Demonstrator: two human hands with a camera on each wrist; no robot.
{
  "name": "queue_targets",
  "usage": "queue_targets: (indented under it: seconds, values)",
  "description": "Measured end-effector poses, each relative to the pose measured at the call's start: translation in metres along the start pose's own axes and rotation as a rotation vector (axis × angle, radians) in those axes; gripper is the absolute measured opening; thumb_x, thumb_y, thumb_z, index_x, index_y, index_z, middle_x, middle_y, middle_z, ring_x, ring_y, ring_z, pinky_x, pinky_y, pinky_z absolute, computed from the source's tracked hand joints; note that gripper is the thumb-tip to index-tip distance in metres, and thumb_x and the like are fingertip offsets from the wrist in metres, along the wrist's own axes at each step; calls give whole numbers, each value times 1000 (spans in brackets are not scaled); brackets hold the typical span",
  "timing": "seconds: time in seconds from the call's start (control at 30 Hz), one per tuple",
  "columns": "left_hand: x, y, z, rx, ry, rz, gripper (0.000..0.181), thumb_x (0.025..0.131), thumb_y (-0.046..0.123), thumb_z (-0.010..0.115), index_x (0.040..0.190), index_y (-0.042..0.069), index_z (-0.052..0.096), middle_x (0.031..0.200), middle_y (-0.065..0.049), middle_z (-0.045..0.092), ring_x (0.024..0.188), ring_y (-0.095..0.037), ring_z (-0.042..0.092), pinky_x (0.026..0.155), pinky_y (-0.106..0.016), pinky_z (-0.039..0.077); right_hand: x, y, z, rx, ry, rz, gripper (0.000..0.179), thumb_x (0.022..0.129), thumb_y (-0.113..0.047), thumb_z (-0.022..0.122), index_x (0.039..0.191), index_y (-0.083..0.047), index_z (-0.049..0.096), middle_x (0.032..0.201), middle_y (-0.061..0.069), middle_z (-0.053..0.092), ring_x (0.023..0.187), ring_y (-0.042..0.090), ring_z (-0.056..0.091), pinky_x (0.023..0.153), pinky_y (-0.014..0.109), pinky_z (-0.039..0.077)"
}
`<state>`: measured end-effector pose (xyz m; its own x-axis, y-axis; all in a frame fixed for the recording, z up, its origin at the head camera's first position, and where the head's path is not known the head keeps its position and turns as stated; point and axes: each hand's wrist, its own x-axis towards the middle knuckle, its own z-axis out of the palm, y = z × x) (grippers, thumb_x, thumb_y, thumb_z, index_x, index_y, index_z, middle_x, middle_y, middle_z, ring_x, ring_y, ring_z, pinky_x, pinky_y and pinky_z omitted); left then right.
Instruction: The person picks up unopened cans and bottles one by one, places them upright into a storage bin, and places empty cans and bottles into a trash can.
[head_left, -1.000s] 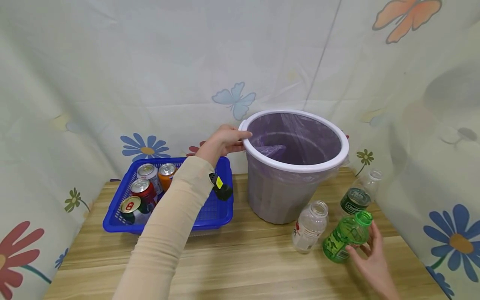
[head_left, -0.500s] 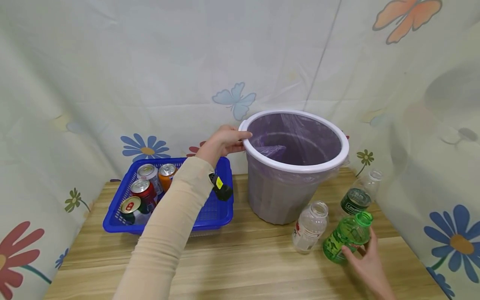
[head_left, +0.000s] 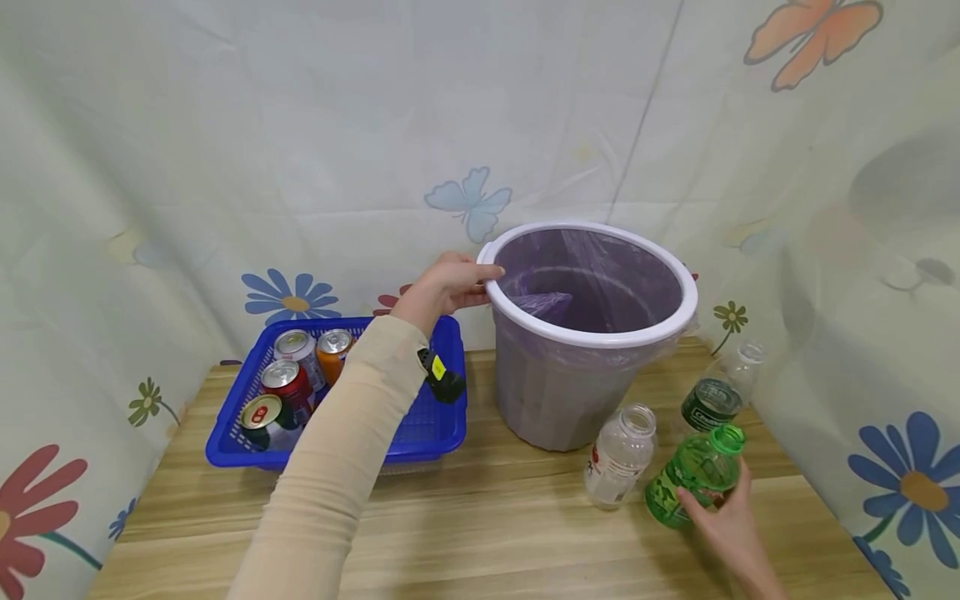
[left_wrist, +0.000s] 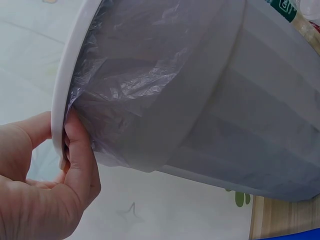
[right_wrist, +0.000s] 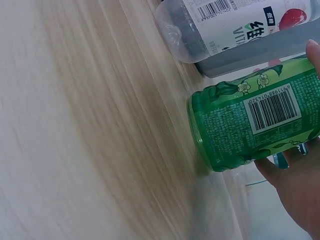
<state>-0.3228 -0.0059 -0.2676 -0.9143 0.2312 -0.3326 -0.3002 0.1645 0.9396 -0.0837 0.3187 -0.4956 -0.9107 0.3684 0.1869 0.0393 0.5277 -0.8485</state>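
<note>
A grey trash can [head_left: 558,400] with a white rim ring and a thin purple liner stands at the middle right of the head view. My left hand [head_left: 453,282] grips its rim on the left side, thumb over the top; in the left wrist view the fingers [left_wrist: 80,155] curl beneath the ring, against the liner. At the right, my right hand [head_left: 727,521] holds a green plastic bottle [head_left: 693,475] without a cap, thumb on the near side and fingers behind. The right wrist view shows its barcode label, the base right at the tabletop.
Left of the can, a blue plastic basket [head_left: 427,425] holds several drink cans [head_left: 288,383]. A clear bottle [head_left: 621,454] stands between can and green bottle; another clear bottle with a dark green label [head_left: 716,396] stands behind. A patterned curtain [head_left: 337,125] hangs behind the wooden table [head_left: 465,533].
My right hand has closed in round the green bottle, its thumb sliding left across the front. The left hand and the trash can have stayed in place.
</note>
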Motion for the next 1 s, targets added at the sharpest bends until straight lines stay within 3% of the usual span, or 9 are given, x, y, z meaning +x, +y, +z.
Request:
queue_targets:
  seconds: [0.5,0.8,1.0]
  values:
    - [2,-1,0,-1,0,6,24,84,16,67,98,2,51,94,-9,56,75,-17,60,77,-29,55,4,2,-1,-17,-16,105,81,84,-13,66,139,-1,7,123,27,40,85,-21,31,73,-1,28]
    - [3,-1,1,-20,-17,13,27,85,15,66,105,0,53,96,-10,55,77,-17,59,87,-33,52,5,1,1,-7,26,102,80,83,-11,67,138,-3,11,120,20,41,84,-19,34,72,0,31]
    - [3,0,1,-2,-8,14,29,85,16,66,106,1,53,96,-10,56,77,-17,60,84,-32,53,5,-2,-2,-29,49,123,80,82,-14,67,140,-5,12,118,18,43,83,-15,35,71,5,33]
